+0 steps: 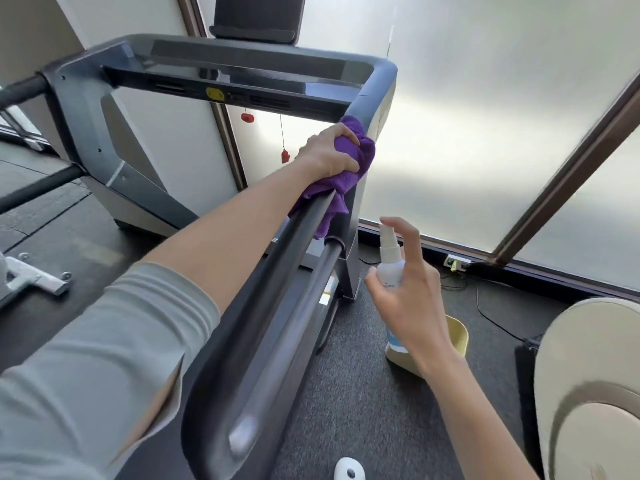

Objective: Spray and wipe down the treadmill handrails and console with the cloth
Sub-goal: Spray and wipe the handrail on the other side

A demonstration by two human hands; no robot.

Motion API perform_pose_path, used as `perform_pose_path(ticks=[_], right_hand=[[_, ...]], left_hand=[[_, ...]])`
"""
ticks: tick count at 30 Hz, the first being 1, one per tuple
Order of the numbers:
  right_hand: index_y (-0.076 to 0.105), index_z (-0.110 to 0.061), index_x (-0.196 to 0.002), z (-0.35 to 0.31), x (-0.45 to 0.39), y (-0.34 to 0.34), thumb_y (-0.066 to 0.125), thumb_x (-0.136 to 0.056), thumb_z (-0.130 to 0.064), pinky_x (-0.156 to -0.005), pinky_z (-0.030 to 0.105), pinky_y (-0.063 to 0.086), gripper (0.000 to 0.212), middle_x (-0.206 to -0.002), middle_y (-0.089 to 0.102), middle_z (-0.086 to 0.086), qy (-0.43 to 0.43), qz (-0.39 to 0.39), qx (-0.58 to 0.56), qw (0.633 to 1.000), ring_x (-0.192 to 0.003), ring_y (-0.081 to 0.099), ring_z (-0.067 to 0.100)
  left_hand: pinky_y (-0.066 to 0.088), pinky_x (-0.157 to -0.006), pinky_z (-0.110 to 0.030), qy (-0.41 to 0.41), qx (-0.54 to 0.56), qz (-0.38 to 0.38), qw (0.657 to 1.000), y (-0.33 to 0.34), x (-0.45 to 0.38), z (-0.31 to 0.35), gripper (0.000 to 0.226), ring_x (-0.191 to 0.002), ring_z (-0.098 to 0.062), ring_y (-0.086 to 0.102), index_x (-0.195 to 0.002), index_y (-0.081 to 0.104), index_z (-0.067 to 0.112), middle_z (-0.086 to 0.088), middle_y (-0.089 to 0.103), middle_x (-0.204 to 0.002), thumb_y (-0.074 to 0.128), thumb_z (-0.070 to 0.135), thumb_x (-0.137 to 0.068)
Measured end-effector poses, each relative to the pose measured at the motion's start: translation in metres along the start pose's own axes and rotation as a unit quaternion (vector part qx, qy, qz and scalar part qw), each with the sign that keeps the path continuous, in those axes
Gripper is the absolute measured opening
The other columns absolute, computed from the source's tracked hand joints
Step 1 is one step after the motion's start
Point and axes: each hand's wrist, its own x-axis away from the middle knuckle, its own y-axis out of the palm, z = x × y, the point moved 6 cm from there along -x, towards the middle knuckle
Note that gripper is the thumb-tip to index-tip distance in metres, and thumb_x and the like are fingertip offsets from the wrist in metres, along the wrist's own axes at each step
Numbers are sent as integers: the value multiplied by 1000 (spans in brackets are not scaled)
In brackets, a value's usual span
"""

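My left hand [329, 152] grips a purple cloth [356, 161] bunched over the far end of the treadmill's right handrail [273, 282], where the rail meets the console frame. The grey console [242, 69] spans the top of the view, with a dark screen above it. My right hand [412, 299] holds a small white spray bottle [389, 261] upright, right of the handrail and apart from it. The forefinger is raised over the nozzle.
A red safety key [284, 155] hangs on a cord under the console. A yellow bin [457, 336] stands on the dark carpet beside the treadmill. Frosted window panels and a wall socket with cables lie to the right. A beige rounded machine cover [588, 393] is at lower right.
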Motion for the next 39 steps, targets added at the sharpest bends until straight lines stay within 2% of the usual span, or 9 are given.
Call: perform_pose_path(ticks=[3, 7, 12, 19, 23, 27, 32, 36, 39], right_hand=[[36, -47, -130, 3, -7, -4, 64, -87, -2, -55, 37, 48, 68, -67, 54, 9, 6, 4, -4, 1000, -55, 49, 22], [37, -46, -131, -3, -1, -2, 64, -87, -2, -55, 29, 44, 68, -65, 53, 7, -5, -4, -6, 1000, -53, 47, 18], [36, -46, -132, -20, 23, 2, 65, -87, 0, -53, 23, 41, 70, -59, 50, 1, -10, 15, -15, 1000, -48, 44, 7], [39, -44, -134, -53, 85, 23, 64, -87, -2, -58, 32, 46, 68, -63, 53, 4, -21, 10, -15, 1000, -53, 47, 16], [40, -46, -132, -58, 126, 29, 66, -87, -1, -53, 27, 41, 69, -59, 46, -5, -17, 5, -16, 1000, -47, 40, 8], [40, -46, -131, -61, 157, 26, 66, -86, -1, -52, 24, 41, 69, -57, 45, -8, -14, 5, -5, 1000, -47, 41, 9], [38, -47, -132, -56, 168, 20, 65, -88, 0, -54, 32, 44, 69, -59, 49, 4, -8, -22, -34, 999, -50, 45, 17], [37, -47, -130, -46, 162, 18, 64, -87, 0, -53, 29, 43, 70, -63, 53, 7, -28, -65, -58, 996, -52, 48, 19], [37, -47, -130, -32, 152, 10, 64, -87, 0, -55, 27, 41, 69, -66, 53, 2, -52, -97, -67, 992, -55, 51, 18]], left_hand=[[46, -88, -30, -2, -26, -6, 1000, 3, -7, 5, 38, -104, -22, 55, -96, 54, 44, 3, 53, -119, 76, 27, -70], [50, -93, -36, -14, -18, -26, 999, -2, 13, -4, 42, -101, -22, 57, -105, 52, 46, 2, 51, -121, 74, 30, -73], [49, -82, -29, -1, -11, -28, 1000, -12, 69, -18, 41, -97, -19, 58, -106, 51, 46, 5, 52, -116, 71, 28, -74], [51, -92, -41, 4, 21, -34, 999, -24, 164, -39, 42, -99, -23, 59, -109, 53, 42, 3, 54, -113, 71, 25, -74], [51, -92, -43, 3, 44, -28, 999, -31, 214, -49, 43, -100, -22, 58, -108, 55, 43, 6, 55, -114, 72, 26, -73], [50, -95, -43, -7, 71, -20, 997, -36, 255, -56, 43, -105, -22, 59, -101, 56, 45, 7, 57, -118, 69, 32, -62], [48, -97, -40, -27, 64, 44, 997, -41, 297, -64, 39, -102, -18, 60, -98, 55, 52, 10, 60, -116, 71, 38, -66], [42, -83, -30, -16, -14, 166, 986, -38, 326, -67, 34, -102, -18, 58, -104, 53, 51, 6, 55, -117, 71, 40, -77], [43, -84, -32, -24, -24, 264, 964, -32, 347, -68, 28, -100, -16, 56, -105, 56, 46, 7, 53, -115, 70, 44, -81]])
